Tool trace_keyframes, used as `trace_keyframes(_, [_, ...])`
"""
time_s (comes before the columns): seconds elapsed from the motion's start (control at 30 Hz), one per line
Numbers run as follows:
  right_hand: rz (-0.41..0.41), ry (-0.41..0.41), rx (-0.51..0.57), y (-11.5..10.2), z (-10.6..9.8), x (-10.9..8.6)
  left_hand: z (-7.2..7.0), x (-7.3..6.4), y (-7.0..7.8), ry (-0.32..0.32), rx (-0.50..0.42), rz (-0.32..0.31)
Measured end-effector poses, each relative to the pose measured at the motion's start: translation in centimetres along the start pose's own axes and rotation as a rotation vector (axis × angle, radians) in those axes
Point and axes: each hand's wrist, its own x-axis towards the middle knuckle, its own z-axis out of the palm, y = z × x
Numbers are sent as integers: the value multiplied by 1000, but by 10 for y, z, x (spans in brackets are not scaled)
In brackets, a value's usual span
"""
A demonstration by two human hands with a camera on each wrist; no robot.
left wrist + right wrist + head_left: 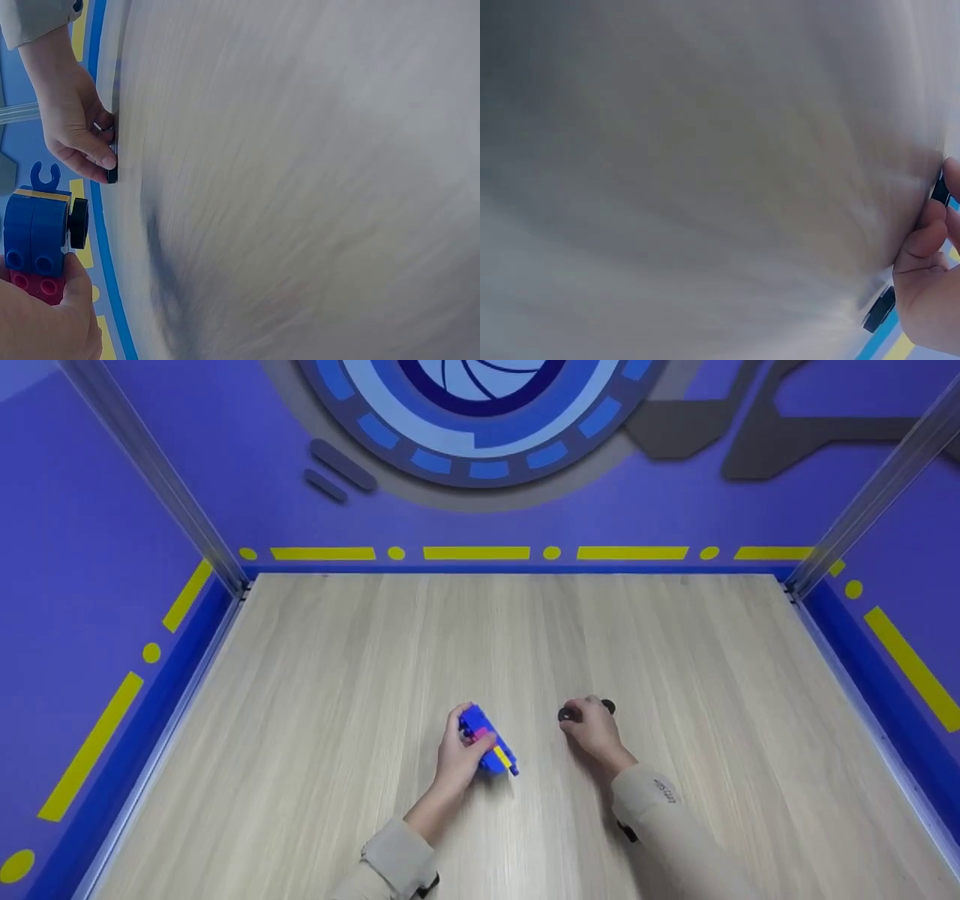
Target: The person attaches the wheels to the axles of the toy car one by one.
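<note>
My left hand (pixel 459 757) grips a blue toy vehicle (pixel 491 766) built of blocks, tilted above the table, with the thumb across its pink and yellow parts. The left wrist view shows a black wheel (pixel 78 223) on one side of the toy vehicle and a blue hook-like clip (pixel 46 178) at its end. To the right, low at the tabletop, my right hand (pixel 598 733) pinches a round black wheel (pixel 565 714) with thumb and fingers. A second black wheel (pixel 608 706) lies just beyond that hand, partly hidden by it in the head view.
Both hands work over a light wood-grain table (pixel 337 675). Blue-purple panels with yellow dashes (pixel 476 553) enclose its back and sides, and metal posts (pixel 161 472) stand at the back corners.
</note>
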Motion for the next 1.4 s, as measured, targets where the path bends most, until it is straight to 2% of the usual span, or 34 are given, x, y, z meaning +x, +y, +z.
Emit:
trace_keyframes(0.13, [-6, 2, 16, 2, 1, -1, 1, 2, -4, 2, -6, 5])
trace_keyframes(0.33, [-19, -9, 57, 2, -1, -2, -1, 2, -3, 0, -29, 22])
trace_keyframes(0.43, [-15, -18, 80, 2, -2, -3, -2, -1, 2, -3, -40, 15])
trace_keyframes(0.63, [-24, -29, 124, 0, -2, -6, -2, -12, 22, -4, -36, 17])
trace_keyframes(0.77, [-51, -13, 138, -3, -3, -9, -2, -14, 25, 2, -18, 18])
trace_keyframes(1.07, [-90, 12, 138, -18, -4, -18, -2, -15, 26, 3, -14, 20])
trace_keyframes(1.2, [-135, 15, 138, -26, -5, -23, -2, -15, 26, 5, -5, 16])
trace_keyframes(1.3, [-153, -6, 160, -31, -6, -27, -2, -14, 24, 7, -3, 12])
trace_keyframes(1.4, [-158, -38, 165, -36, -7, -32, -2, -8, 15, 16, -5, 8])
